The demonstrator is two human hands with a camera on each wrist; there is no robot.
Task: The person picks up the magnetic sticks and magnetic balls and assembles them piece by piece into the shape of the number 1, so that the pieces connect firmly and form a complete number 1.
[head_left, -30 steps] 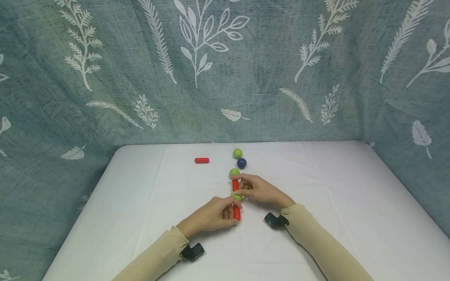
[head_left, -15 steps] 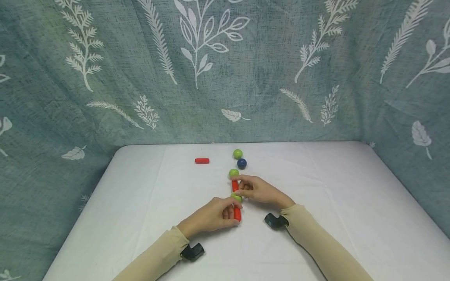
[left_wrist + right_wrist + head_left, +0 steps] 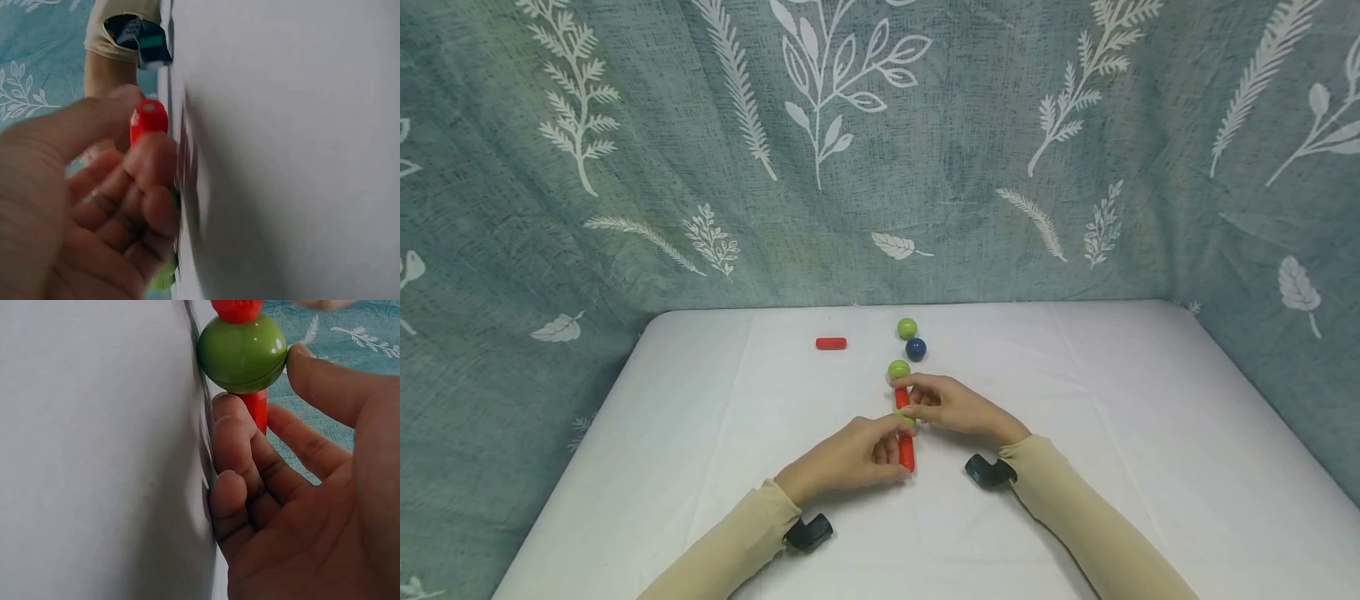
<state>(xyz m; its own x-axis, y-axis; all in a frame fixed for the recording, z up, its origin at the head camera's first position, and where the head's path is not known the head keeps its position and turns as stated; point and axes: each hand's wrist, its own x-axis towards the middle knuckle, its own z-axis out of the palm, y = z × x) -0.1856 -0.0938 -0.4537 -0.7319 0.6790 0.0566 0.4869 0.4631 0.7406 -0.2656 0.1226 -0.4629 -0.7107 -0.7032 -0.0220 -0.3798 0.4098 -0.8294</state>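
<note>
left hand grips a red cylinder; right hand pinches a green ball (glossy, seamed).

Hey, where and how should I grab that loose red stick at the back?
Probably by the middle of the red stick, from above with the left hand, thumb and finger on its near and far sides: it lies flat, its length running left to right.
</note>
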